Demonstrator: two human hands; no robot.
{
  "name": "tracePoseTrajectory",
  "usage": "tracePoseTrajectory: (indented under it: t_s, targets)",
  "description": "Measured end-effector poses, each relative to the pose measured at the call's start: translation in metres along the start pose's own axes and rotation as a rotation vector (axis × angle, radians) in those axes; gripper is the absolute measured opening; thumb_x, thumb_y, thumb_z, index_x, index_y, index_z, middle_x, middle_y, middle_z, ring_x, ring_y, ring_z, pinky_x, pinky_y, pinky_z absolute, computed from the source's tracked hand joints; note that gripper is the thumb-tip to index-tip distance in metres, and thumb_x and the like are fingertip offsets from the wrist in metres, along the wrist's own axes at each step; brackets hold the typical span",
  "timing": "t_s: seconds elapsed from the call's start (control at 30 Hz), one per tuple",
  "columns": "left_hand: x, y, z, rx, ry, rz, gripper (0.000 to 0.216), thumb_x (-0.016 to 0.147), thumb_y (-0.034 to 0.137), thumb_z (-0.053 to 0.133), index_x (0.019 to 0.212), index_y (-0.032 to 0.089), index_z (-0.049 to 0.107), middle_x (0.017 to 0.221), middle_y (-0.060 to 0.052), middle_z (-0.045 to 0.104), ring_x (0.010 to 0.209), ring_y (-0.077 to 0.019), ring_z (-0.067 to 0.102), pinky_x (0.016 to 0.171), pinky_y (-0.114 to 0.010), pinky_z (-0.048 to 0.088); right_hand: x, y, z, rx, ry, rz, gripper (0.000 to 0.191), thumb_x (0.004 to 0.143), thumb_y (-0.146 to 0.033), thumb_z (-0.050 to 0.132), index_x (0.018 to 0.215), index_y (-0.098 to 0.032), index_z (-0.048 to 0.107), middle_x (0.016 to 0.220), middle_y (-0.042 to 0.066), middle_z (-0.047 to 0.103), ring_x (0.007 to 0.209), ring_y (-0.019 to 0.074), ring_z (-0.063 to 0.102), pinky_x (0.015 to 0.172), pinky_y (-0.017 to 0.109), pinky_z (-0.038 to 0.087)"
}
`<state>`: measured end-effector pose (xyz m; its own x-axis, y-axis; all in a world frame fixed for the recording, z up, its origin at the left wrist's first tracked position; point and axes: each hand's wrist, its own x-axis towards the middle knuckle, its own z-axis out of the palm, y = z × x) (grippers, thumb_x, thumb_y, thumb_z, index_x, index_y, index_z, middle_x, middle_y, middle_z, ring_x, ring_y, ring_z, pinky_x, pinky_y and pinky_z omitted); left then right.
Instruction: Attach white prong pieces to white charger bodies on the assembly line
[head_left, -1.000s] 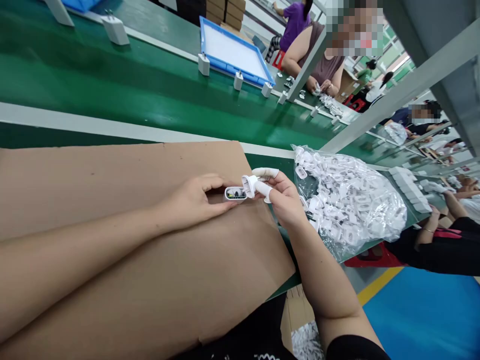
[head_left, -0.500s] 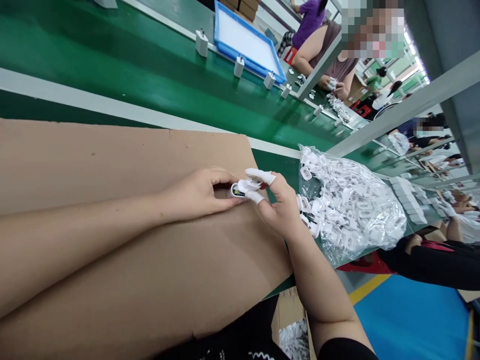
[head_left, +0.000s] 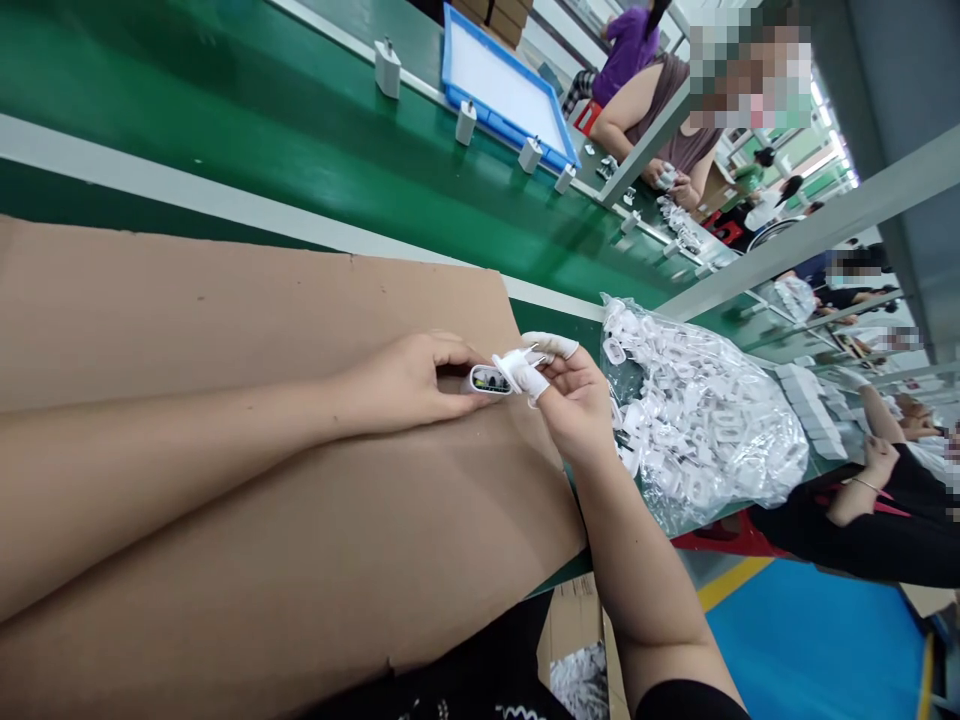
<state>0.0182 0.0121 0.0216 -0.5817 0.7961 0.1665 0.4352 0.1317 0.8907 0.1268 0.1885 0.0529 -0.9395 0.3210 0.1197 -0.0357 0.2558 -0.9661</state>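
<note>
My left hand (head_left: 424, 380) rests on the cardboard sheet (head_left: 300, 560), thumb and fingers closed round a white charger housing (head_left: 489, 380). The housing's open end faces right and shows a circuit board inside. Just beyond that end, my right hand (head_left: 574, 390) pinches a white plug cap (head_left: 516, 368) with two metal pins. White finger cots cover some fingertips of this hand. The cap is tilted beside the housing's opening; whether they touch I cannot tell.
A clear plastic bag (head_left: 705, 420) full of white plug parts lies to the right. White chargers (head_left: 388, 70) stand along the green conveyor (head_left: 247, 150), near a blue-rimmed tray (head_left: 510, 90). Stacked white pieces (head_left: 810, 410) lie past the bag. A co-worker (head_left: 667, 120) sits across.
My right hand has drawn slightly right and turned, so the cap's pins now show and more of the housing's opening is visible. The chargers on the conveyor have shifted left in view.
</note>
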Motion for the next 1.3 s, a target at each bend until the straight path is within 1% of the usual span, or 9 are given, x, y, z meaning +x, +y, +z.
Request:
tracePoseTrajectory:
  t_s: [0.13,0.27,0.47,0.6,0.73,0.97,1.1,1.2,1.3]
  targets:
    - [-0.001,0.000,-0.001,0.027,-0.009,0.008,0.034,0.083,0.054,0.071,0.105,0.028,0.078,0.105,-0.003,0.077,0.100,-0.0268,0.069,0.086,-0.037,0.056,-0.004,0.003,0.002,-0.147,-0.002,-0.200,0.028,0.089,-0.033,0.074,0.116,-0.026,0.067,0.106,0.005,0.075,0.094,0.0195,0.070,0.090,0.040,0.059]
    - [-0.001,-0.001,-0.003,0.029,-0.026,0.032,0.034,0.084,0.051,0.069,0.107,0.028,0.077,0.105,-0.003,0.077,0.100,-0.0264,0.069,0.086,-0.036,0.054,-0.008,0.000,0.000,-0.444,-0.030,-0.399,0.028,0.095,-0.021,0.066,0.120,-0.031,0.071,0.109,0.004,0.075,0.094,0.0196,0.068,0.090,0.040,0.057]
    - [0.000,-0.002,-0.003,-0.003,-0.024,0.029,0.028,0.083,0.046,0.070,0.103,0.029,0.078,0.104,-0.001,0.076,0.099,-0.0249,0.069,0.087,-0.035,0.054,-0.007,-0.003,0.000,-0.684,-0.091,-0.572,0.030,0.096,-0.015,0.062,0.121,-0.030,0.071,0.106,0.005,0.075,0.099,0.0224,0.067,0.087,0.039,0.057]
    - [0.000,0.000,-0.004,-0.019,-0.040,0.022,0.027,0.083,0.045,0.070,0.102,0.028,0.078,0.104,-0.001,0.076,0.099,-0.0249,0.069,0.087,-0.036,0.053,-0.009,-0.003,0.002,-0.766,-0.066,-0.607,0.031,0.094,-0.010,0.057,0.118,-0.025,0.071,0.103,0.008,0.074,0.096,0.0247,0.065,0.082,0.041,0.056]
    - [0.000,0.000,-0.004,-0.020,-0.037,0.030,0.027,0.083,0.048,0.069,0.098,0.027,0.078,0.104,-0.002,0.077,0.099,-0.0262,0.069,0.087,-0.037,0.054,-0.011,-0.003,0.003,-0.700,-0.032,-0.595,0.036,0.097,-0.012,0.055,0.124,-0.030,0.069,0.107,0.007,0.074,0.100,0.0248,0.065,0.088,0.043,0.055]
    - [0.001,-0.001,-0.003,-0.016,-0.030,0.021,0.027,0.082,0.047,0.070,0.100,0.029,0.078,0.103,-0.001,0.076,0.097,-0.0246,0.069,0.085,-0.035,0.054,-0.009,0.000,0.002,-0.742,-0.084,-0.541,0.033,0.093,-0.007,0.054,0.115,-0.026,0.070,0.103,0.008,0.071,0.101,0.0263,0.062,0.089,0.044,0.054]
    - [0.001,-0.001,-0.003,0.000,-0.046,0.007,0.029,0.082,0.048,0.070,0.100,0.027,0.078,0.101,-0.002,0.075,0.096,-0.0256,0.069,0.083,-0.036,0.053,-0.008,-0.002,0.002,-0.805,-0.061,-0.548,0.033,0.090,-0.006,0.054,0.112,-0.025,0.069,0.100,0.008,0.070,0.099,0.0264,0.062,0.086,0.042,0.054]
    - [0.001,0.000,-0.003,-0.011,-0.036,0.014,0.027,0.082,0.047,0.070,0.099,0.027,0.078,0.101,-0.002,0.075,0.095,-0.0249,0.069,0.082,-0.035,0.053,-0.008,-0.003,0.001,-0.828,-0.081,-0.540,0.036,0.088,-0.004,0.052,0.110,-0.026,0.070,0.097,0.007,0.070,0.099,0.0265,0.062,0.083,0.041,0.055]
    - [0.000,0.000,-0.003,-0.026,-0.036,0.027,0.025,0.082,0.046,0.071,0.096,0.027,0.078,0.100,-0.001,0.075,0.094,-0.0243,0.069,0.081,-0.034,0.053,-0.006,-0.004,0.000,-0.820,-0.105,-0.586,0.039,0.084,-0.001,0.051,0.109,-0.025,0.070,0.098,0.007,0.071,0.097,0.0256,0.062,0.082,0.040,0.054]
